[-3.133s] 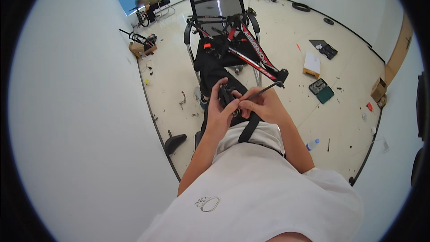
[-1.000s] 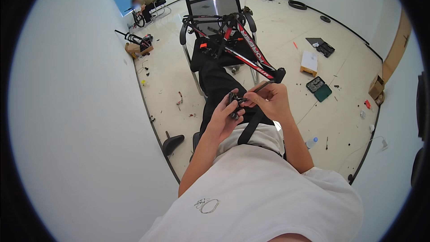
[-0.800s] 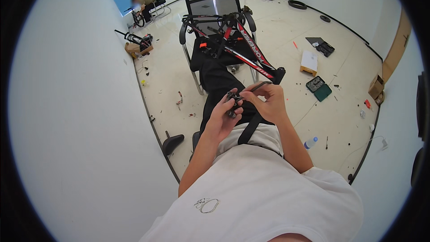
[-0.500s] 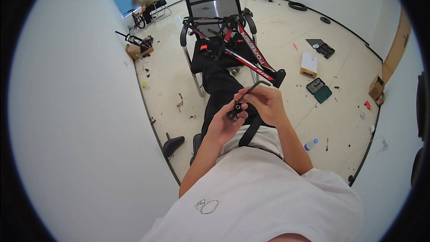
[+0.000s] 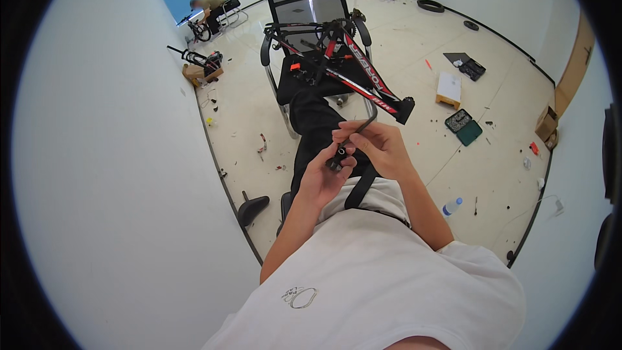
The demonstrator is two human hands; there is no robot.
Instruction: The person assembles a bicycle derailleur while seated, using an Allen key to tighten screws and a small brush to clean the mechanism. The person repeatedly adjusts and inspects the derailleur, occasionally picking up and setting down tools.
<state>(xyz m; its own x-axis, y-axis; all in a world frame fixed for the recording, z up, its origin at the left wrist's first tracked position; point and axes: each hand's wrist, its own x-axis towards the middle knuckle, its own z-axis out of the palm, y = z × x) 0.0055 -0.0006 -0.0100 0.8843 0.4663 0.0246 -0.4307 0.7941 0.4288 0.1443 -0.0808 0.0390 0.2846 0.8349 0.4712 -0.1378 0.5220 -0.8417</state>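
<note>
The pale floor [image 5: 424, 178] is the biggest thing, with lots of little bits lying around on it. A black chair [image 5: 298, 8] stands on it in front of the person. A red, black and white bike frame [image 5: 367, 70] lies across the chair, and one end pokes out over the right side. The person's leg [image 5: 314, 116], in black, points toward the chair. A dark bike seat [image 5: 253, 209] is on the floor to the left. On the right are an open green case [image 5: 471, 133] and, nearer, a bottle [image 5: 453, 207] with a blue cap.

The right hand [image 5: 383, 148] is up over the leg, its fingers pinching a bent metal stick [image 5: 365, 124]. The left hand [image 5: 324, 180] is just beside it, its fingers curled around a small black part [image 5: 335, 162] with a shiny ring. The stick's low end meets that part, but one cannot tell if it goes in.
</note>
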